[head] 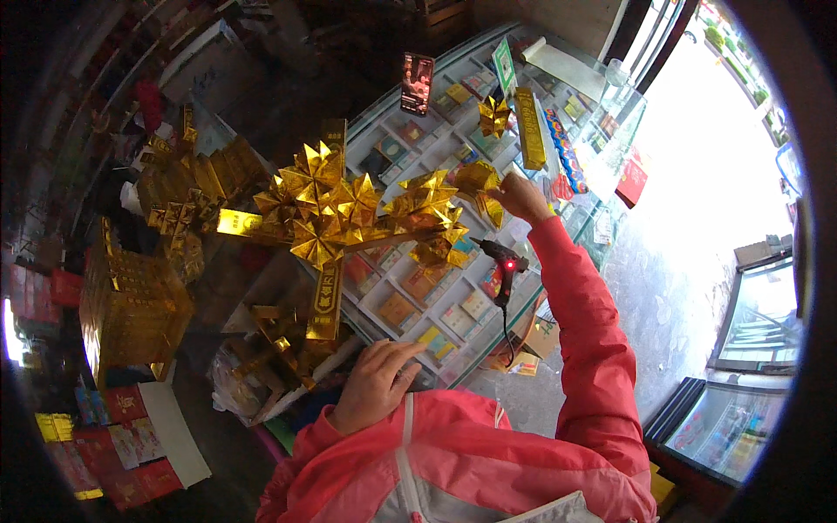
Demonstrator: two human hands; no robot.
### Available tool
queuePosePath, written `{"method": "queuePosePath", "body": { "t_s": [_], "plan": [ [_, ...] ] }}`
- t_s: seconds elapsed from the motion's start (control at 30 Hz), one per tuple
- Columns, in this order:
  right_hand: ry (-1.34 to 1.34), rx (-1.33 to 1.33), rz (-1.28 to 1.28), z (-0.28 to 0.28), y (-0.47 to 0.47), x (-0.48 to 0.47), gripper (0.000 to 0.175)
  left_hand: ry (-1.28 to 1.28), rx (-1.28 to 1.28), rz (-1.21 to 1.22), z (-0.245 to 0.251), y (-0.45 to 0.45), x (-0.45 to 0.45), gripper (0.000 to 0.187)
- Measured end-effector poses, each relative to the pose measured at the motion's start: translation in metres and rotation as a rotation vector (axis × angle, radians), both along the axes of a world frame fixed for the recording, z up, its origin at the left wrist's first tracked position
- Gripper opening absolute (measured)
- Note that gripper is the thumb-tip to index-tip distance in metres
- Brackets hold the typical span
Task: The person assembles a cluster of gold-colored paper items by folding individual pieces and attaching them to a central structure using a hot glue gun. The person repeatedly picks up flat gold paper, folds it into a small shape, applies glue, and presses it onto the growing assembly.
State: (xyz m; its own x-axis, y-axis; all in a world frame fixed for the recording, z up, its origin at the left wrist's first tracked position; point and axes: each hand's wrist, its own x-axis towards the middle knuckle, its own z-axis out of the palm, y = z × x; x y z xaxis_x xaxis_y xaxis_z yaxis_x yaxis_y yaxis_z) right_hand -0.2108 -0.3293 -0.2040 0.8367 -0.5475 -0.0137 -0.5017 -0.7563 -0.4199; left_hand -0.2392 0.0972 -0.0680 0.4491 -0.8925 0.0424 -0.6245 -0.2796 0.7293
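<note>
My right hand (525, 199) reaches over the glass display counter (451, 372), fingers bent beside a folded gold paper piece (476, 178). Whether the fingers grip it is hidden. My left hand (382, 382) holds nothing and hovers by the counter's near edge, thumb apart from the fingers. Between the hands and to the left spreads a cluster of pointed gold foil-paper flowers (320, 202), joined with long gold bars (325, 301). Below my right hand lies a black hot glue gun (502, 261), its red light lit and its cord hanging over the edge.
Farther back are a smartphone (416, 84), a green-framed sign (503, 65), a gold paper flower (494, 118), a gold box (529, 129) and red-handled scissors (561, 187). Stacked gold paper pieces (203, 173) and a large gold structure (134, 314) stand left. Small packets fill the counter's compartments.
</note>
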Motion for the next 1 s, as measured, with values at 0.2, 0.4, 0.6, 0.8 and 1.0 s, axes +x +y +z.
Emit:
{"method": "queuePosePath", "body": {
  "t_s": [0.2,0.4,0.6,0.8,1.0],
  "plan": [
    [0.056,-0.022,-0.095,-0.007,0.029,-0.014,0.052,-0.05,-0.027,-0.092,-0.01,-0.007,-0.002,0.034],
    [-0.006,0.013,-0.144,-0.025,0.03,-0.007,0.047,0.01,-0.028,-0.081,-0.011,-0.003,-0.003,0.035],
    [-0.043,0.172,0.021,-0.01,0.004,-0.014,0.038,0.037,-0.032,-0.085,-0.008,-0.001,-0.006,0.034],
    [-0.521,0.901,0.206,0.092,0.042,-0.069,0.015,0.189,-0.183,0.066,0.01,-0.02,-0.002,0.043],
    [-0.6,1.078,0.208,0.152,0.174,-0.112,0.013,0.23,-0.359,0.102,0.026,-0.056,-0.002,0.043]
  ]
}}
